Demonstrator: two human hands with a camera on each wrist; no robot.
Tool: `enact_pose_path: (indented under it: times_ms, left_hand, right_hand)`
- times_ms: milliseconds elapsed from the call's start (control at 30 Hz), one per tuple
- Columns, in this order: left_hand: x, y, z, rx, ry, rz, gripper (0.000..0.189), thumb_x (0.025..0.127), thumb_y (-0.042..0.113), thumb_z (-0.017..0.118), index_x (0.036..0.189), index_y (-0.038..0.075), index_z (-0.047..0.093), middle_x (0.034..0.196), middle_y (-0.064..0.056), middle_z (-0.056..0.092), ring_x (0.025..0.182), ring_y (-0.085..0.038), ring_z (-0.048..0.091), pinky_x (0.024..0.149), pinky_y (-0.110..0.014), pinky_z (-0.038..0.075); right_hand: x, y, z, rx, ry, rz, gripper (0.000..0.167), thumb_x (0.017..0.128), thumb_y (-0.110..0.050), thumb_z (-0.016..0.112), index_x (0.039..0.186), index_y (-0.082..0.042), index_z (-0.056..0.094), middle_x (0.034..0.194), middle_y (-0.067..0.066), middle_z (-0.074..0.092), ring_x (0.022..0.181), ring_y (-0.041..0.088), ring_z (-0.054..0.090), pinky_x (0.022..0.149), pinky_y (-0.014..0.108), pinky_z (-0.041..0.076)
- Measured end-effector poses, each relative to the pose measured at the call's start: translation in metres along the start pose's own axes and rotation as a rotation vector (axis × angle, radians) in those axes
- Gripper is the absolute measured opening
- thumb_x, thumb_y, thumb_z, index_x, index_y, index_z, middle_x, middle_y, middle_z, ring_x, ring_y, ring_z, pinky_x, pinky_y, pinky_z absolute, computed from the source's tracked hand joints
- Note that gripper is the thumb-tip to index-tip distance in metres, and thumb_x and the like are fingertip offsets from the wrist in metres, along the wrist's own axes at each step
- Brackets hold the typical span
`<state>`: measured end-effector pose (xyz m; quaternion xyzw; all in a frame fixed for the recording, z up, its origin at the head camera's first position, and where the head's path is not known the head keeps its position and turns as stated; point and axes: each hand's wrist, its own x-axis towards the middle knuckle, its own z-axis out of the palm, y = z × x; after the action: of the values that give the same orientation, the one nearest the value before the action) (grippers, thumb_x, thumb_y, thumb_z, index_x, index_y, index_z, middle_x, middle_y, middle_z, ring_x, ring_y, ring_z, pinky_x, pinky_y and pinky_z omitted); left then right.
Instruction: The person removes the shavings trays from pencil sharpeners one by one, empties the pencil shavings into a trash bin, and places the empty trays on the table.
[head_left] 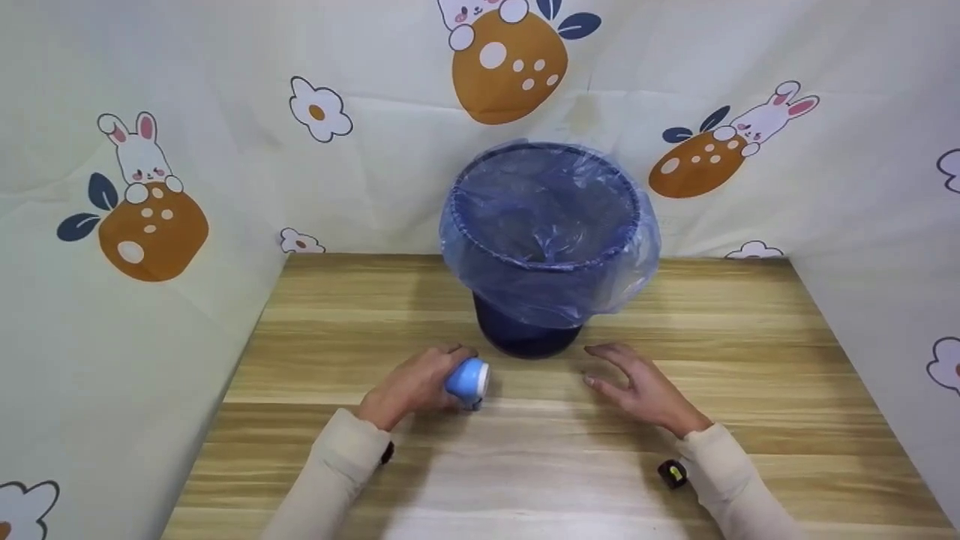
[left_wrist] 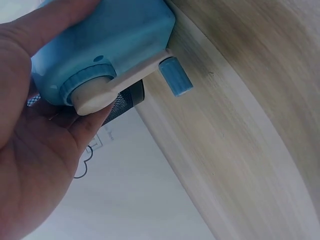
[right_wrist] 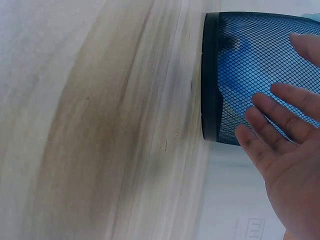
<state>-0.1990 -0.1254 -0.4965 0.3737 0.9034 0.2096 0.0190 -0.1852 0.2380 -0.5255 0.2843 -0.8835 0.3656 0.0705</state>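
Left hand (head_left: 420, 379) grips blue boxy plastic device (head_left: 465, 380) by the body, seemingly sparing its pale crank (left_wrist: 132, 75) | round dark mesh bin (head_left: 521, 330) at device's 1 o'clock, sheer blue plastic bag (head_left: 551, 232) folded over, likely for anchoring | right hand (head_left: 645, 386), bin's 5 o'clock: loosely spread, nothing held

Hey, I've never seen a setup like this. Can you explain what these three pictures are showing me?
Sure. There's no machine here: a person works with a bare left hand and right hand. The wide picture is taken from the person's head, looking down; the two close ones, from each wrist. On the wooden table stands a mesh bin lined with a blue bag. The left hand holds a blue gadget with a crank. The right hand holds nothing.
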Motion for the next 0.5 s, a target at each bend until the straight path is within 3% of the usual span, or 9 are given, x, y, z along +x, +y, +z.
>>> enact_pose_path:
  times_ms: [500]
  left_hand:
    - [0.0014,0.0008,0.001,-0.001,-0.017,-0.029,0.059,0.073,0.023,0.088,0.121,0.003,0.061,0.108,-0.011,0.065,0.095,-0.026,0.066,0.08,-0.039,0.059]
  right_hand:
    - [0.0018,0.0,0.0026,-0.011,-0.004,-0.005,0.045,0.088,-0.02,0.075,0.126,0.0,0.064,0.127,0.012,0.065,0.12,0.032,0.059,0.102,0.051,0.047]
